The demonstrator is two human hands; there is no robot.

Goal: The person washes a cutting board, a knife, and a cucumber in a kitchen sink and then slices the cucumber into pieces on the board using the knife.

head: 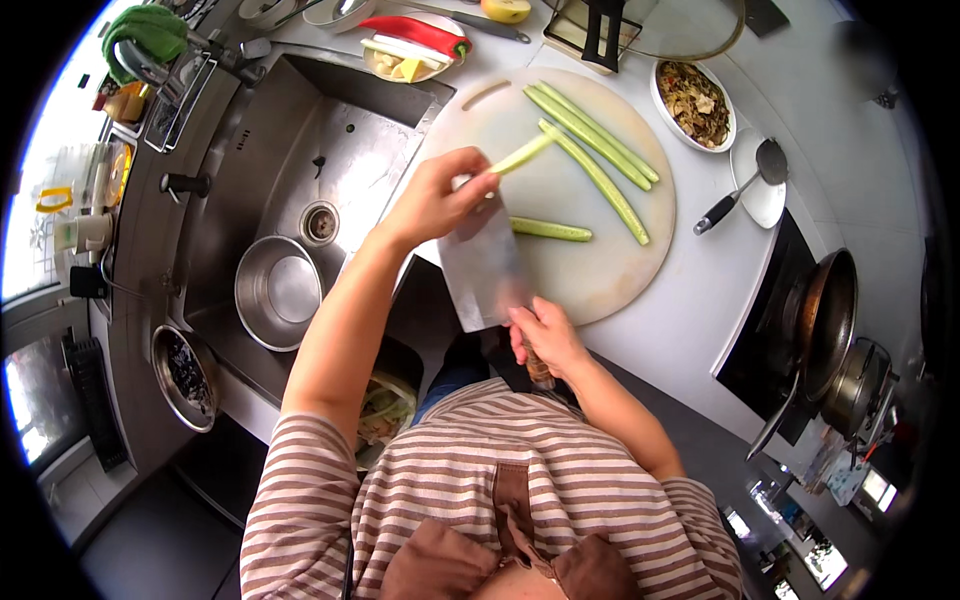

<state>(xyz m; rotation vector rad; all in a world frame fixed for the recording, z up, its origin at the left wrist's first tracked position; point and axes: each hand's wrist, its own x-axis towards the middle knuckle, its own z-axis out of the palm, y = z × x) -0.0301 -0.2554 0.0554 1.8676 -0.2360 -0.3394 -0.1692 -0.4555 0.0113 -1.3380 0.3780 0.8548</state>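
Note:
My right hand [546, 339] grips the wooden handle of a cleaver [480, 274]. Its broad blade slants up and left over the near edge of a round cutting board [626, 274]. Beside the blade's far end, my left hand [439, 196] pinches a pale green cucumber strip [525, 154] between thumb and fingers. A shorter cucumber piece [553, 229] lies on the board, its left end hidden behind the blade. Farther back, several long cucumber strips [592, 133] rest side by side, and a separate one [600, 184] lies nearer me.
The steel sink [247, 161] at left holds a metal bowl [279, 292]. Behind the board stands a plate [442, 69] with a red chili pepper [416, 34]. To the right are a dish of cooked food [694, 105], a spatula [739, 191] and a wok [829, 322].

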